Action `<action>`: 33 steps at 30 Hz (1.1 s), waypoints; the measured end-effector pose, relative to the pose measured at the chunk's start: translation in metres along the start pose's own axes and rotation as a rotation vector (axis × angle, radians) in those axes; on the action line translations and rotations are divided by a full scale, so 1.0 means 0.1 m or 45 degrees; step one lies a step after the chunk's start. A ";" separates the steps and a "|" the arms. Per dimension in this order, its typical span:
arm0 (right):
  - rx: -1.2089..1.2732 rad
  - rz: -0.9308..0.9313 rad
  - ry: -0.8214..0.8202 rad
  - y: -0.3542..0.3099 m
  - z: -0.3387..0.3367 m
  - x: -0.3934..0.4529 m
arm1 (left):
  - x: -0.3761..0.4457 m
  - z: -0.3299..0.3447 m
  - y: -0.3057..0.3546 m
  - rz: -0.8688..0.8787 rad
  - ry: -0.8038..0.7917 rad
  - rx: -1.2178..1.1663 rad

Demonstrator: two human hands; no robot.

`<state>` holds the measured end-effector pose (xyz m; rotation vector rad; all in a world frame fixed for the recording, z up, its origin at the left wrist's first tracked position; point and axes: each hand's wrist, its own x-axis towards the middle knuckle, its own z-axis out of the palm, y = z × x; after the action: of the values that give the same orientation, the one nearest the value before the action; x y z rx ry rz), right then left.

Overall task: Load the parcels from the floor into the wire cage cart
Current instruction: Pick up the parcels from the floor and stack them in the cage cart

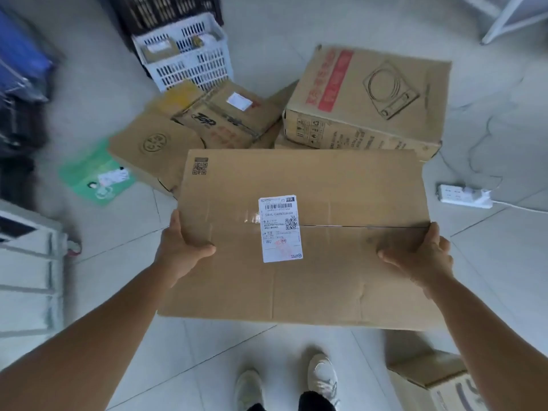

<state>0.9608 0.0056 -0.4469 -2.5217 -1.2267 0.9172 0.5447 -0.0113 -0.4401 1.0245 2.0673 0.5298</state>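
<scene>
At either side edge of the large flat cardboard box [305,232], your hands clamp it between them. Your left hand [181,247] lays its thumb flat on the box's top face while its fingers curl under the left edge, out of sight. Your right hand [421,253] mirrors that on the right edge, thumb on top, fingers wrapped beneath. You hold the box level, lifted clear of the pale tiled floor [267,351], with your shoes [287,381] visible below its near edge. A white shipping label [280,228] sits in the middle of the box's top, across a taped seam.

Beyond the box's far edge, more parcels lie on the floor: a bulky carton [367,99] printed with a cooktop drawing at the far right, and smaller brown boxes [207,120] at the far left. Further past those stands a white plastic crate [189,54]. Left of the box lies a green mailer bag [98,176]. Right of it rests a white power strip [462,195]. Another carton [433,378] sits near the box's lower right corner. White bars [32,271], blurred, stand far left.
</scene>
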 end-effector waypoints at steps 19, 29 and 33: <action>0.107 -0.778 -0.129 -2.49 -1.23 -1.23 | -1.70 -2.45 0.50 -0.075 0.650 -0.234; 0.111 -1.089 -0.287 -3.45 -1.26 -2.22 | -2.79 -3.40 0.31 -0.169 0.977 -0.373; 0.119 -1.209 -0.364 -3.82 -1.14 -2.72 | -3.21 -3.72 0.13 -0.225 1.111 -0.381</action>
<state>0.6565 0.0532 -0.0755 -1.4273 -2.0899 1.0128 0.3886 -0.2737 -0.0546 0.4422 2.6565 1.3151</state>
